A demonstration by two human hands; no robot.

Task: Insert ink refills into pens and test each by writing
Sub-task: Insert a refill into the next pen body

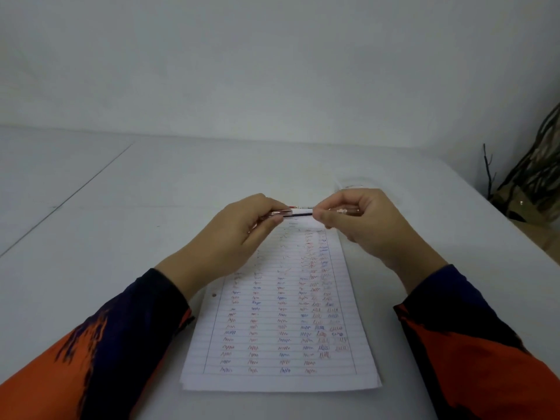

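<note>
Over the top edge of a lined paper stack [281, 328], my left hand [239, 234] pinches a clear pinkish pen barrel [281, 212] that points right. My right hand [360, 222] pinches the other end of a thin dark ink refill [300, 214], which spans the gap between the two hands and enters the barrel's open end. Another clear pen part [348, 211] shows between the right hand's fingers. The sheet carries several rows of red and blue test squiggles.
More pens [300, 206] lie on the white table [121, 225] just behind my hands, mostly hidden. A clear container [353, 183] is faintly visible behind my right hand. Dark branches and a patterned object [533, 177] stand off the table's right edge.
</note>
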